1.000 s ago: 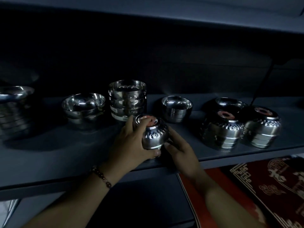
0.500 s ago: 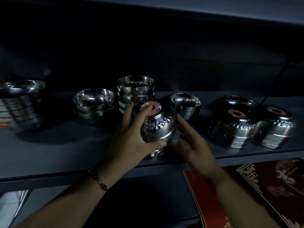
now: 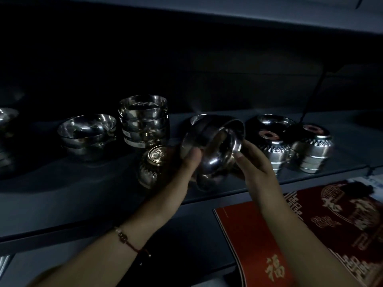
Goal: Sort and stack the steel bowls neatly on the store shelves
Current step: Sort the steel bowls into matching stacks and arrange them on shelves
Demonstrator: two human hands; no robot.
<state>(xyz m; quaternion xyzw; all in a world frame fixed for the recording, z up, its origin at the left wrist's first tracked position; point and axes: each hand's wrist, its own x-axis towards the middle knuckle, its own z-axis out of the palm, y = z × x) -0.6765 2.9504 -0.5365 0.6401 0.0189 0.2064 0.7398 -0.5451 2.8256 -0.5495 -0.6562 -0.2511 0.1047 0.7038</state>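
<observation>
Bowls in hand: I have a short nest of steel bowls (image 3: 215,150) tipped on its side above the front edge of the shelf (image 3: 62,195), open mouths facing right and toward me.
Left hand (image 3: 182,168): fingers curled round the left side of the nest, thumb pressed on a bowl wall.
Right hand (image 3: 255,164): thumb on the rim of the outermost bowl, fingers wrapped behind it; I cannot tell how many bowls it holds.
Upturned bowl (image 3: 154,164): patterned, base up, sitting just left of my left hand near the front edge.
Tall stack (image 3: 144,123): upright, toward the back, left of centre.
Wide bowls (image 3: 87,133): left of that stack.
Right end: 2 upturned patterned stacks (image 3: 294,150) side by side.
Below the shelf: red printed box (image 3: 310,235).
</observation>
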